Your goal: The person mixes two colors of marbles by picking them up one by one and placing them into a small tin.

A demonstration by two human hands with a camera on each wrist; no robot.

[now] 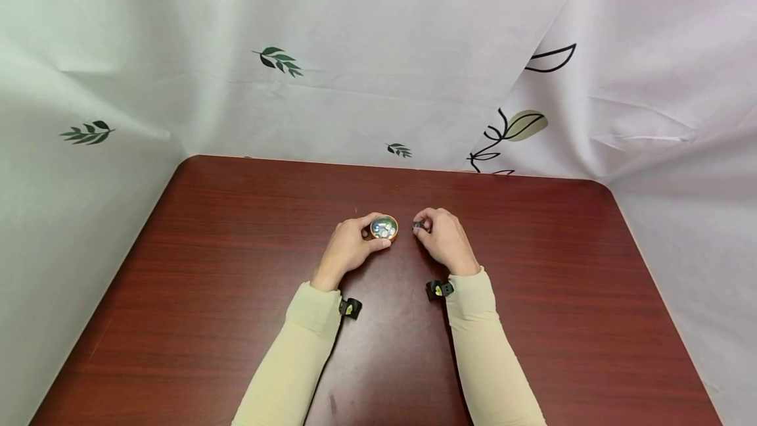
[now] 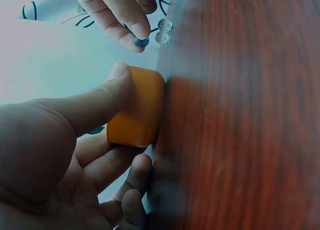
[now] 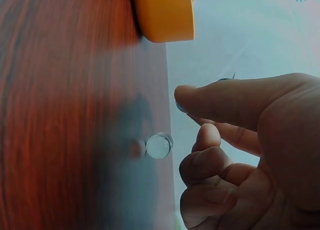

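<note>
My left hand (image 1: pixel 347 245) grips a small orange bowl (image 2: pixel 137 107) from the side, thumb and fingers round its wall. The bowl rests on the table and holds several shiny glass marbles (image 1: pixel 384 227), some clear, some blue or green. To its right, my right hand (image 1: pixel 443 235) pinches a dark blue-green glass marble (image 2: pixel 141 42) between thumb and fingertip, a little above the table. In the right wrist view the thumb mostly hides that marble. A clear glass marble (image 3: pixel 159 146) lies on the tabletop below this hand; in the left wrist view two clear rounds show there.
The reddish-brown wooden table (image 1: pixel 236 229) has rounded far corners. A white cloth (image 1: pixel 355 104) with leaf prints hangs behind it and along both sides. Each wrist wears a small black camera (image 1: pixel 351 308) on a strap.
</note>
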